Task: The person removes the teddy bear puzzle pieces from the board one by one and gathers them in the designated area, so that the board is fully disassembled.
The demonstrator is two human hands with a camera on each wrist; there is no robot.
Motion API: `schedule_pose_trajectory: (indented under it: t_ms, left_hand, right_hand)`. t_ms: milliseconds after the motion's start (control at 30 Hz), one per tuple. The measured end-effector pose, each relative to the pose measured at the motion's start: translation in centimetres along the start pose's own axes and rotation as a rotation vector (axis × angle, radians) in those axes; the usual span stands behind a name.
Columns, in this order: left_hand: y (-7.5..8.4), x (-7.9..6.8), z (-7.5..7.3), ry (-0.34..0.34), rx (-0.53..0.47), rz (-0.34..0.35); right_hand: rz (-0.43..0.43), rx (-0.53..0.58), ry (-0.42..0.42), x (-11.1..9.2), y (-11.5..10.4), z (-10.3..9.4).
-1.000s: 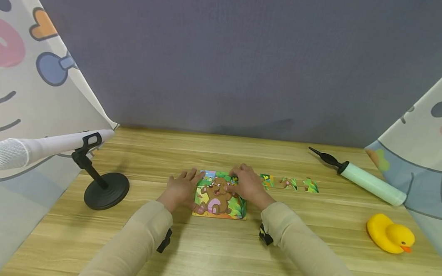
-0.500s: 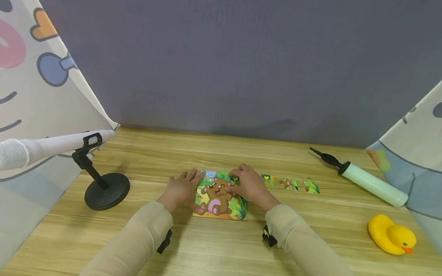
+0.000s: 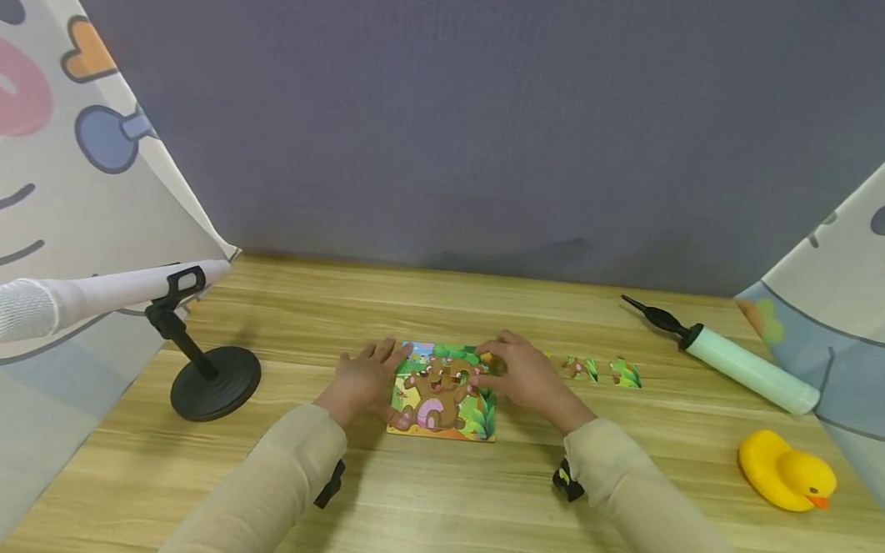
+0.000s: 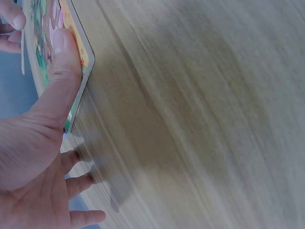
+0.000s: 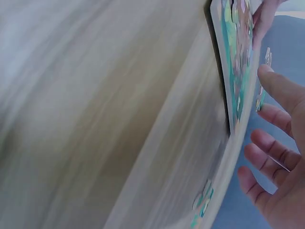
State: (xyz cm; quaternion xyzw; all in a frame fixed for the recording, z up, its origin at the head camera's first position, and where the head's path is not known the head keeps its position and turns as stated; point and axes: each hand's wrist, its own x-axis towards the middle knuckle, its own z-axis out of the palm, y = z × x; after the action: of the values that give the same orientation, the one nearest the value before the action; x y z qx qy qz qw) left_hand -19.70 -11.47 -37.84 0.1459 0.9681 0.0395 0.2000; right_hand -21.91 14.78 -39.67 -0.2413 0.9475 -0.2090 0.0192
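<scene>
A square jigsaw puzzle [image 3: 436, 406] with a brown bear picture lies flat on the wooden table. My left hand [image 3: 362, 381] rests at its left edge, fingers spread and fairly straight. In the left wrist view, the thumb [image 4: 66, 57] lies on the puzzle's corner. Over the upper right of the puzzle is my right hand [image 3: 523, 377]. Its thumb and index finger pinch a small puzzle piece [image 5: 263, 90], seen edge-on above the puzzle in the right wrist view. The other right fingers are loosely bent. From the head view, the hand covers part of this area.
Loose puzzle pieces, among them a bear piece [image 3: 579, 368] and a green piece [image 3: 624, 372], lie right of the hand. A hand pump [image 3: 749, 368] and a yellow rubber duck [image 3: 785, 471] sit farther right. At left stands a white microphone [image 3: 96, 296] on a black stand [image 3: 215, 383].
My right hand has shifted a little to the right, baring more of the puzzle's right side and covering a loose piece beside it. The left hand has stayed in place.
</scene>
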Motion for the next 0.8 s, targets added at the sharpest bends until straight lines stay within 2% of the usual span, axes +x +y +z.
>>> schedule_pose_trajectory:
  t_ms: [200, 467, 800]
  left_hand:
    - [0.0, 0.1, 0.1, -0.002, 0.005, -0.002]
    - [0.0, 0.1, 0.1, 0.007, 0.006, -0.002]
    - [0.2, 0.0, 0.0, 0.036, -0.005, -0.001]
  right_hand:
    - [-0.011, 0.034, 0.001, -1.2, 0.9, -0.9]
    - [0.003, 0.018, 0.002, -2.9, 2.1, -2.2]
    - [0.010, 0.009, 0.035, -5.4, 4.8, -3.2]
